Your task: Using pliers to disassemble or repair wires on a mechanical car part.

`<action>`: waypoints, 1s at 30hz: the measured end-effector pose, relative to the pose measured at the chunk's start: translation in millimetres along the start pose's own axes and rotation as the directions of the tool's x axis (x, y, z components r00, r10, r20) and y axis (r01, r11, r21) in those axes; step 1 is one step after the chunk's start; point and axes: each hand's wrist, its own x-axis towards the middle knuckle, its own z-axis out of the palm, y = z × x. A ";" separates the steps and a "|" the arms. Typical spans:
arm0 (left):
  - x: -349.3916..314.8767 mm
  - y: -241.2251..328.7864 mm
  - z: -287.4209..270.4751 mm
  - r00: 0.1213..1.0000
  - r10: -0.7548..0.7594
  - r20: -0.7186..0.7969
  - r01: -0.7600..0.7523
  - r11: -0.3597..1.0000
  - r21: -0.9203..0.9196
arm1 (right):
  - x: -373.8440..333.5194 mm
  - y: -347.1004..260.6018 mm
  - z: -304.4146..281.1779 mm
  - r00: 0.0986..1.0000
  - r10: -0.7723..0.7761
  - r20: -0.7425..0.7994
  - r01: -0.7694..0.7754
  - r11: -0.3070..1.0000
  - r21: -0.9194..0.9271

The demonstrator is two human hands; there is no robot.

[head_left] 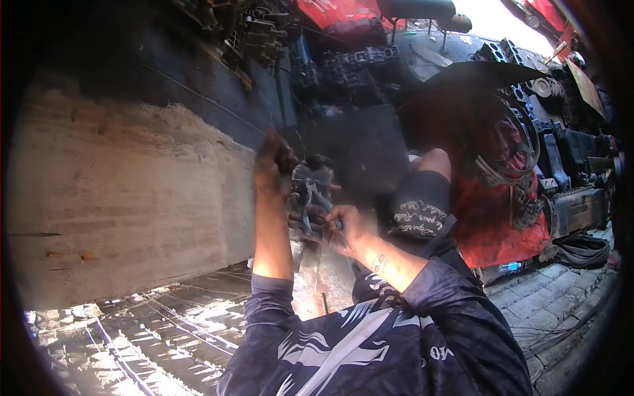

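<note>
My right hand (345, 228) is wrapped round the handles of a pair of pliers (322, 200) with blue-grey grips. The pliers' jaws point away from me, over a dark, greasy metal part (313, 173). To the left of the pliers, my left hand (273, 162) is raised with its fingers closed, in a pinch or loose fist. Shadow and slight blur hide what those fingers hold, if anything. A thin pale line, perhaps a wire, runs up and left from near that hand. The lower side of the metal part lies in shadow behind the pliers and fingers.
A pale, worn board or wall (132, 198) fills the left side. Engine blocks (360, 59) and other machine parts crowd the far side. At right are a red cover (492, 231), looped hoses (522, 165) and a dark coiled belt or hose (581, 251) on paving (548, 297).
</note>
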 end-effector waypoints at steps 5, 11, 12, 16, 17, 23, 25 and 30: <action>-2.8 2.3 7.9 0.998 0.038 -0.053 -0.037 0.999 0.024 | 2.2 4.8 0.9 0.999 0.013 -0.030 -0.011 0.997 0.083; -1.5 0.4 4.5 0.999 0.031 -0.038 -0.031 0.999 0.006 | 6.3 3.2 1.8 1.000 -0.008 -0.030 0.008 1.000 0.020; -1.8 -0.1 4.7 0.999 0.032 -0.038 -0.031 0.999 0.007 | 5.9 3.4 0.8 0.999 -0.007 -0.036 0.009 0.999 0.046; -3.2 -0.8 5.4 0.999 0.029 -0.027 -0.029 1.000 0.006 | 6.5 3.2 -1.1 0.999 -0.009 0.040 0.006 0.997 0.073; -3.6 -0.8 5.6 0.999 0.029 -0.024 -0.028 1.000 0.010 | 6.9 2.8 -1.3 0.999 -0.009 0.040 0.006 0.997 0.074; -1.4 -2.4 3.8 0.999 0.026 -0.027 -0.026 1.000 0.001 | 15.6 1.9 -10.5 0.999 -0.044 -0.032 0.047 0.994 0.098; -3.0 -1.9 6.5 0.999 0.038 -0.038 -0.038 0.999 0.006 | 18.4 3.3 -7.9 0.992 -0.047 -0.116 0.068 0.981 0.183; -6.2 -0.7 5.3 0.999 0.039 -0.031 -0.038 0.999 0.010 | 14.2 -0.4 -5.9 0.993 -0.011 -0.121 0.010 1.000 -0.007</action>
